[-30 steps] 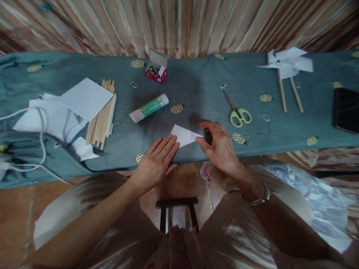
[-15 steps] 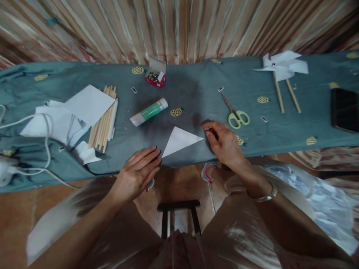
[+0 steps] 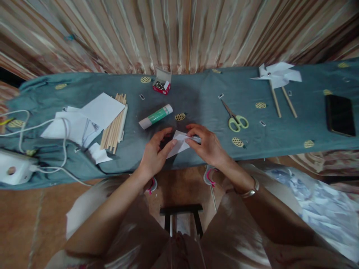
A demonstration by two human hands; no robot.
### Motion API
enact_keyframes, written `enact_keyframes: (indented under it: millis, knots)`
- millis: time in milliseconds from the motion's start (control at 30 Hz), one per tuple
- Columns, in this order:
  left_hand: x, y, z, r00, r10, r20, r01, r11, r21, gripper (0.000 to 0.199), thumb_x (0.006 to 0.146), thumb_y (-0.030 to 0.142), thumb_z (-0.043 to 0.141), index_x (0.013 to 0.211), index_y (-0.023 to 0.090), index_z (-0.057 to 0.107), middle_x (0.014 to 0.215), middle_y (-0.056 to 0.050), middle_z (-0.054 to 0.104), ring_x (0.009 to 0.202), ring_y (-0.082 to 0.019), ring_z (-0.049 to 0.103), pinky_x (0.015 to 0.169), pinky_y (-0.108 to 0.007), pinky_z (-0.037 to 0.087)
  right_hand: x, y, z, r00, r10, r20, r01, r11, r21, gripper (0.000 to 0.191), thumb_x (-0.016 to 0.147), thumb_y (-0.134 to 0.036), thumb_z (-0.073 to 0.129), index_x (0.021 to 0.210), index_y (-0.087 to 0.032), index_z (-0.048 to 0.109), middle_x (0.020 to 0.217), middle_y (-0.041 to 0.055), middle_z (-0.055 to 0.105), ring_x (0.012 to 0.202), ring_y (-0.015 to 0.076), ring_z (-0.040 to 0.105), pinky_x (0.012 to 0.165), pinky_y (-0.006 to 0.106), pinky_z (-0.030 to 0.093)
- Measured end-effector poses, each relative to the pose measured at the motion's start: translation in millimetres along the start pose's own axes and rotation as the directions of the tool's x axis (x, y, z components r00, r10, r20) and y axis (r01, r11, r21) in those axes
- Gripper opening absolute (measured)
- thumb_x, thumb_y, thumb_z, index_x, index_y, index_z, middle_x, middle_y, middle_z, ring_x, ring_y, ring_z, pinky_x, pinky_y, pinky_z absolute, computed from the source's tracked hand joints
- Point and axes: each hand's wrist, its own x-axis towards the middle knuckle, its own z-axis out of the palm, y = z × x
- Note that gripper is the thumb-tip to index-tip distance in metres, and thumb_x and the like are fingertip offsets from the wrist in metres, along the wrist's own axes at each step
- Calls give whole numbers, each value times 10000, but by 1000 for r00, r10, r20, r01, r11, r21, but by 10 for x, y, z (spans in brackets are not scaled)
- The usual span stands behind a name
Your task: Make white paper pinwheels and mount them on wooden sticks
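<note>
In front of me on the cloth lies a folded piece of white paper (image 3: 179, 145), one layer partly lifted over the rest. My right hand (image 3: 206, 145) pinches its right part between thumb and fingers. My left hand (image 3: 155, 151) is at the paper's left side, thumb tip on its edge and the fingers apart from the thumb. Just beyond lies a glue stick (image 3: 156, 116) with a green label. A pair of scissors (image 3: 235, 118) with light green handles rests to the right of my right hand.
Left are wooden sticks (image 3: 113, 125), white paper sheets (image 3: 103, 108) and a white cable (image 3: 66, 138). A red box of metal pins (image 3: 162, 86) stands open at the back. To the right are a paper pinwheel (image 3: 280, 74) on sticks and a black phone (image 3: 340, 115).
Both hands have come in over the paper, and my right hand has taken hold of it. The paper's top layer is now raised. The whole view has shifted slightly.
</note>
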Motion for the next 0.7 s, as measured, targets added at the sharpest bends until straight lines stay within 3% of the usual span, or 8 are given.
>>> enact_keyframes:
  millis: [67,200,300,400,533,700]
  knots:
    - [45,28,19,998,-59,10,60,992,-112,535,926,499,619,1312,128,601,1281,-158,697,1153,-268,678,1013,-433,543,-11,-35,-21,1000,5,-30,-3,997,72,50,863,-239,624,878,-211,662,1243,109,722,1161,261,671,1017,437,492]
    - [127,85,69,989,-143,30,146,957,-249,686,722,426,827,1309,153,601,1291,-140,699,1124,-281,684,1008,-426,530,-46,-85,-56,998,-1,-70,13,986,164,91,877,-305,636,879,-222,672,1196,88,747,1115,244,688,984,413,515]
    - [185,119,102,977,-209,41,211,916,-341,579,719,309,791,1248,135,632,1085,-98,756,950,-233,711,881,-363,548,-46,-90,-104,996,31,-86,-8,966,259,144,851,-367,699,884,-228,692,1185,78,749,1106,240,686,986,405,515]
    - [228,169,116,964,-253,83,265,875,-406,547,700,245,774,1214,112,641,835,-23,741,772,-180,686,747,-300,523,-9,-63,-203,988,131,-80,-82,890,449,300,824,-468,742,995,-222,717,1106,76,761,1011,224,704,921,378,543]
    - [258,255,138,957,-248,153,289,875,-388,539,673,215,792,1185,115,659,732,20,717,716,-159,668,710,-276,496,37,-19,-349,976,217,29,-198,818,540,330,813,-505,748,952,-206,759,923,52,764,849,195,691,745,316,545]
    - [280,310,190,956,-224,190,280,890,-361,510,666,185,792,1160,119,681,687,46,696,685,-137,648,727,-267,489,12,-12,-377,942,242,232,-335,721,606,259,756,-399,781,912,-193,758,819,24,742,688,142,633,602,264,468]
